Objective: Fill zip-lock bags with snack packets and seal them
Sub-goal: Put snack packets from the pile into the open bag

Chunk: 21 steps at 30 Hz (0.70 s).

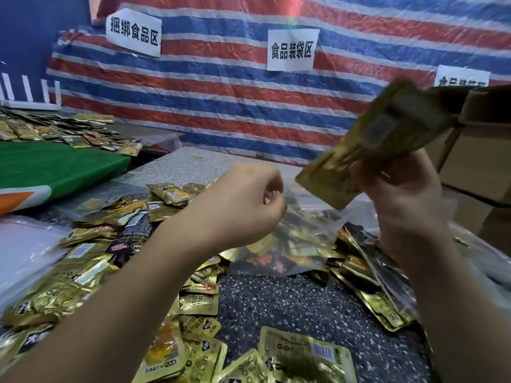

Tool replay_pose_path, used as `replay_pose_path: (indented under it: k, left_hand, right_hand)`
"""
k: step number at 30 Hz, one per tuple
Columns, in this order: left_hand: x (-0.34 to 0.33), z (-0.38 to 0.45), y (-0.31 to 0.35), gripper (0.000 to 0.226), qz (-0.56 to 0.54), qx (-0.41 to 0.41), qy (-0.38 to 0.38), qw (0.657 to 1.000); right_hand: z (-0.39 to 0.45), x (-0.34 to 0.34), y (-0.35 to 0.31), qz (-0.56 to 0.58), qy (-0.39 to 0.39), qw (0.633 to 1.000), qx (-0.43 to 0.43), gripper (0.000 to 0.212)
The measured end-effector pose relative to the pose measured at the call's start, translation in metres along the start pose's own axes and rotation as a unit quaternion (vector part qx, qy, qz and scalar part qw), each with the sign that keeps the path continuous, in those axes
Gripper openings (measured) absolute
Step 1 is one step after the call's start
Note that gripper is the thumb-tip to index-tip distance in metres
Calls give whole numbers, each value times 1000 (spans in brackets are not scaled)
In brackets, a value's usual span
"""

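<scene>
Overhead, right hand (398, 186) clamped on gold snack packets (367, 145); left hand (243, 205) pinching clear zip-lock bag (293, 239).

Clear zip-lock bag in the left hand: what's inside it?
The clear bag held by the left hand already holds several gold and dark snack packets. A count is impossible: they overlap, and the plastic glares.
</scene>
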<state>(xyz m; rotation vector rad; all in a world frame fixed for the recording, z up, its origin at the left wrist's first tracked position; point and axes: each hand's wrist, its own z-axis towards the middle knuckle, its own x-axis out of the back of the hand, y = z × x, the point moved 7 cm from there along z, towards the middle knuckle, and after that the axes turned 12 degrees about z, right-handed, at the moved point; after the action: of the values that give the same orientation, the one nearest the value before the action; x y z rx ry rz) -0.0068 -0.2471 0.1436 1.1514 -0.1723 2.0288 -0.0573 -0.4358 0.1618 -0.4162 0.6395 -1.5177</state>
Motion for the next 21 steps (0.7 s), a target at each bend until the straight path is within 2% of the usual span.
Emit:
replay_pose_path:
  k: [5, 7, 9, 13, 18, 21]
  left_hand:
    - [1, -1, 4, 19, -12, 1, -2, 1000]
    - [1, -1, 6, 20, -28, 1, -5, 1000]
    - [0, -2, 6, 19, -57, 4, -9, 998]
    - [-2, -1, 5, 23, -79, 5, -15, 997]
    - [4, -1, 4, 21, -84, 10, 15, 996]
    - [1, -2, 5, 21, -75, 6, 0, 997]
  right_hand:
    - [-6, -12, 6, -187, -107, 975, -54, 41]
    - [-8, -17, 9, -186, -122, 972, -69, 43]
    - [-8, -20, 10, -138, -120, 980, -75, 43]
    - [-7, -17, 4, -48, -71, 995, -40, 38]
    - [-10, -14, 13, -176, -118, 974, -75, 40]
    - [-12, -14, 19, -170, -139, 971, -99, 41]
